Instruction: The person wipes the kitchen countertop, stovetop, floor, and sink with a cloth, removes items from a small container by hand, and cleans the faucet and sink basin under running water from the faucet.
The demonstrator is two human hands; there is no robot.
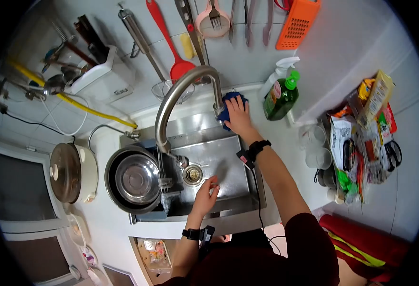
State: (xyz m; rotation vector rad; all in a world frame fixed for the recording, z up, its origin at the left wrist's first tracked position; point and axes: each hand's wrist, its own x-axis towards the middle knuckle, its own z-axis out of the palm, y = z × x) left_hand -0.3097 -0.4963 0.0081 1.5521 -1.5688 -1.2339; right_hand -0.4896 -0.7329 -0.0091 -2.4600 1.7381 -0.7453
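My right hand [238,116] presses on a dark blue cloth [225,114] at the back right edge of the steel sink [219,152], its fingers spread over the cloth. The tall curved faucet [164,109] stands just left of it. Over the front of the basin hangs my left hand [204,196], fingers partly curled with the thumb and forefinger apart, nothing visible in it. The drain [192,175] lies just beyond this hand. At the sink's left, a metal bowl [137,178] rests inside a dark pot [111,190].
A green soap bottle [280,100] and a white spray bottle [272,81] stand right of the cloth. Glass cups [318,158] and packets [344,138] line the right wall. A lidded cooker [87,167] sits at left. Utensils, including a red ladle [181,67], hang behind.
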